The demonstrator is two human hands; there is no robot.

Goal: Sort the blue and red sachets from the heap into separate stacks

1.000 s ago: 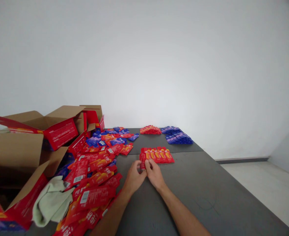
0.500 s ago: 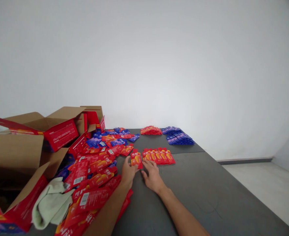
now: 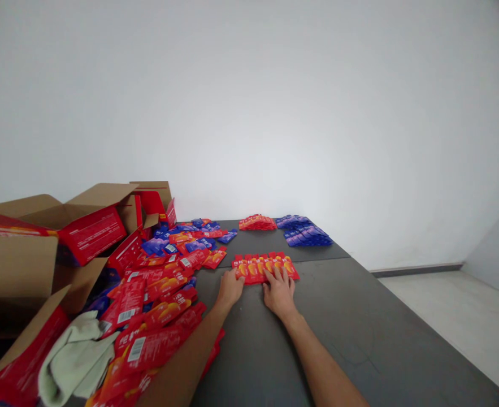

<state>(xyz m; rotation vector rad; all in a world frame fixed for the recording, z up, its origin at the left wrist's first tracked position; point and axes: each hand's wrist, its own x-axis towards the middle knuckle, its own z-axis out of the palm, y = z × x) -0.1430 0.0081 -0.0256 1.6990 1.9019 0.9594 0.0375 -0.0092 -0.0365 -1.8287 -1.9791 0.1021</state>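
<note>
A row of overlapping red pouches [image 3: 255, 268] with orange fruit pictures lies flat on the dark table. At the row's left end, my left hand [image 3: 230, 288] pinches the lower left corner of the end pouch, its fingertips partly hidden. My right hand [image 3: 280, 294] rests over the row's right half, palm down, with its fingers spread on the pouches. Left of my hands, a loose heap of red pouches [image 3: 164, 314] spreads along the table, their printed sides facing various ways.
Farther back lie a stack of red pouches [image 3: 257, 223] and stacks of blue-purple pouches [image 3: 306, 234]. Mixed red and blue pouches [image 3: 198, 244] lie back left. Open cardboard boxes [image 3: 92, 233] and a pale green cloth [image 3: 77, 359] stand and lie at left. The table's right edge slants toward me.
The single red pouch at my left hand has moved right and now overlaps the row's left end. My right hand has shifted right along the row. The view has turned slightly.
</note>
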